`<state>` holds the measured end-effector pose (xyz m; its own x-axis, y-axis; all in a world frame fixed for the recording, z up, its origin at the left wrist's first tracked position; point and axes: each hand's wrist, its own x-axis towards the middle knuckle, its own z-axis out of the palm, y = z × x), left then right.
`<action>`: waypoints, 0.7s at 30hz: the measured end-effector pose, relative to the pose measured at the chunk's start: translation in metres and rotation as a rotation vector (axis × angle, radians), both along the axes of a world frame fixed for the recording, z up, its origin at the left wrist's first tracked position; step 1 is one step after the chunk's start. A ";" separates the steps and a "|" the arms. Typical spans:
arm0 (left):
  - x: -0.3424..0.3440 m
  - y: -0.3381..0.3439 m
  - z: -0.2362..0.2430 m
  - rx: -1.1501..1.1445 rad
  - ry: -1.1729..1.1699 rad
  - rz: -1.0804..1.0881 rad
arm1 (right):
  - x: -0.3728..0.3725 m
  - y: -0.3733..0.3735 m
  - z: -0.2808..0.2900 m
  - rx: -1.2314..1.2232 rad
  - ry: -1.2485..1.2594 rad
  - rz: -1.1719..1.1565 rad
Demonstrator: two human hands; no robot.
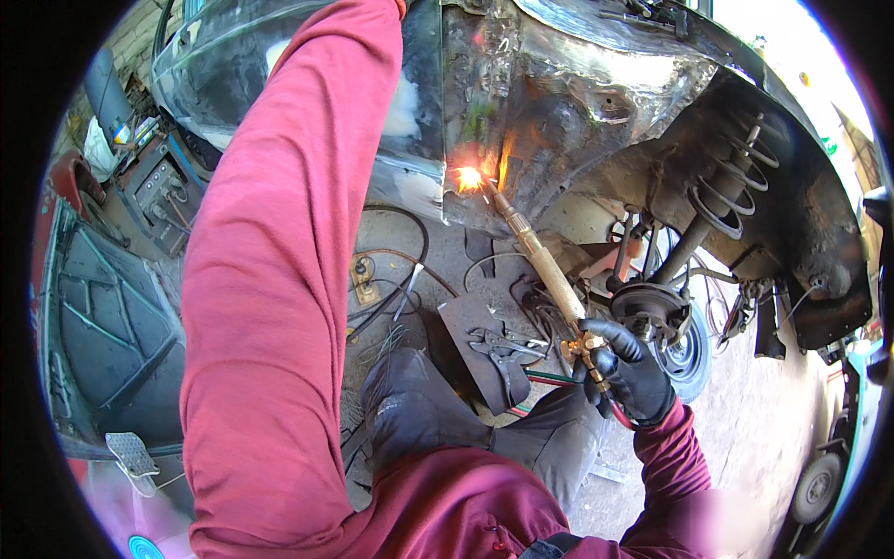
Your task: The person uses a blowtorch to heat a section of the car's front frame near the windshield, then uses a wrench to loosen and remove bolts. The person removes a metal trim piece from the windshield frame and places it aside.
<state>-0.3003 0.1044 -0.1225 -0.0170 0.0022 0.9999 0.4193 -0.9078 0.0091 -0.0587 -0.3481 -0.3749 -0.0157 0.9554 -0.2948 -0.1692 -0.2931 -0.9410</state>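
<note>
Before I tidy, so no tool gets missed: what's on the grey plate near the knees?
Plier-like metal tools lie on the grey plate; whatever is directly beneath them is hidden.

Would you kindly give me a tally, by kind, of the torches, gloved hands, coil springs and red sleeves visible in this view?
Torch: 1
Gloved hand: 1, the right, holding the torch
Coil spring: 1, by the wheel arch
Red sleeves: 2, the left sleeve and the right sleeve
Total: 5
</note>
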 end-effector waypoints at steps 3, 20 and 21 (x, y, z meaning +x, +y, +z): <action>0.001 0.000 -0.001 -0.035 -0.024 -0.016 | -0.002 0.002 0.001 -0.013 -0.022 -0.006; 0.000 -0.005 -0.004 -0.146 -0.081 -0.005 | -0.007 -0.001 0.003 0.014 -0.053 0.002; 0.000 -0.005 -0.004 -0.154 -0.071 -0.006 | -0.007 -0.002 0.003 0.021 -0.068 0.001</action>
<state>-0.2999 0.0998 -0.1269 -0.0875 0.1551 0.9840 0.4073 -0.8959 0.1774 -0.0653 -0.3499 -0.3723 0.0030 0.9614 -0.2752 -0.1047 -0.2734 -0.9562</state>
